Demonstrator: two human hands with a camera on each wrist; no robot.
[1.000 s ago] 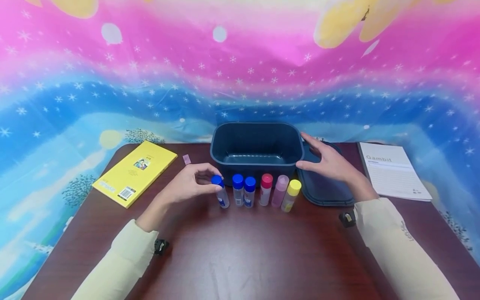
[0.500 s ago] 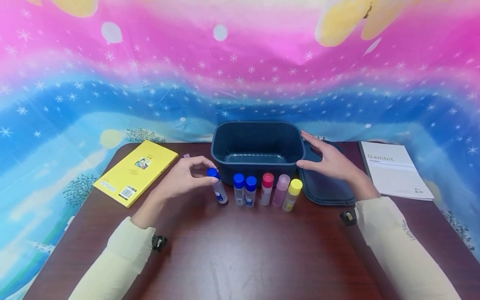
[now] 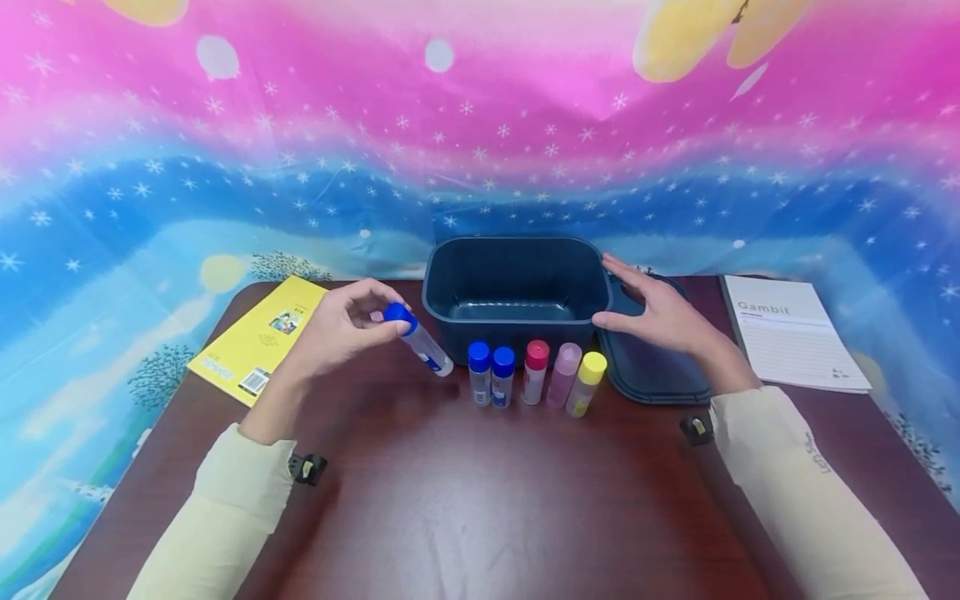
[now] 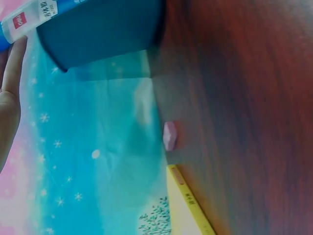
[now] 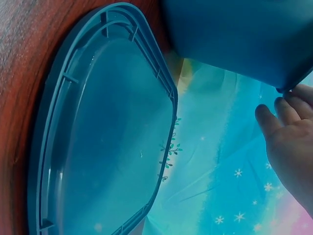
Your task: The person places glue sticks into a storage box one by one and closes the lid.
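Between thumb and fingers, my left hand (image 3: pixel 341 329) pinches a blue-capped clear glue stick (image 3: pixel 426 348) by its cap. The glue stick tilts, its lower end toward the dark blue storage box (image 3: pixel 517 325); the left wrist view shows its label (image 4: pixel 19 20) up close. My right hand (image 3: pixel 660 317) has its fingers extended and touches the box's right rim. In front of the box several more tubes stand upright in a row: two blue-capped glue sticks (image 3: pixel 480 387), a red-capped one (image 3: pixel 534 383), a pink tube (image 3: pixel 562 379) and a yellow-capped one (image 3: pixel 583 392).
Right of the box lies its dark blue lid (image 5: pixel 112 127), partly under my right hand in the head view. A white notepad (image 3: pixel 795 333) lies far right, a yellow book (image 3: pixel 255 342) far left. A small pink block (image 4: pixel 169 135) sits near the table's back edge.
My left hand has moved left and up with the glue stick, which has come away from the row and tilted more. The right hand stays at the box rim.
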